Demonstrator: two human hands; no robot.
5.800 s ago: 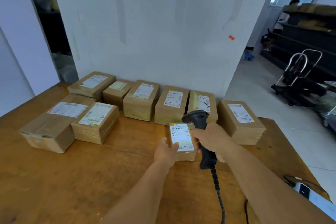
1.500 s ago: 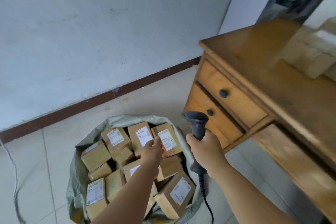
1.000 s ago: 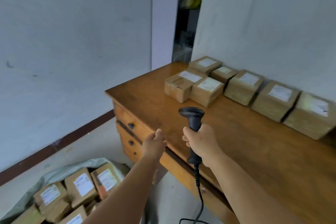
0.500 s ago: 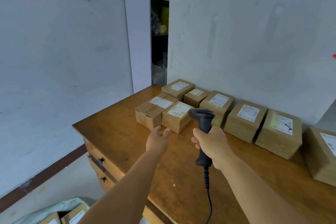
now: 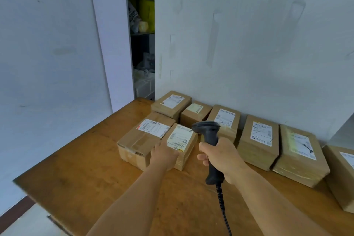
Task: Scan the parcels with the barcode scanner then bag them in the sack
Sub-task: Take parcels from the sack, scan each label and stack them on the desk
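Several brown cardboard parcels with white labels lie on the wooden table (image 5: 92, 170), against the wall. My left hand (image 5: 164, 156) grips the near left corner of a small parcel (image 5: 186, 141) in the front row; its fingers curl over the edge. Touching that parcel's left side is a larger parcel (image 5: 141, 140). My right hand (image 5: 223, 159) holds the black barcode scanner (image 5: 207, 130) upright by its handle, just right of the small parcel, and the cable (image 5: 223, 209) hangs down toward me. The sack is out of view.
More parcels line the wall: one at the back left (image 5: 171, 102), a small one (image 5: 194, 111), then others (image 5: 258, 140) (image 5: 298, 155) running right to the frame edge. A dark doorway (image 5: 142, 44) opens behind the table's far corner. The table's left edge drops to the floor.
The view swung from the sack on the floor back to the table. My left hand, empty half a second ago, has reached forward and taken hold of the small front parcel. The scanner stays in my right hand.
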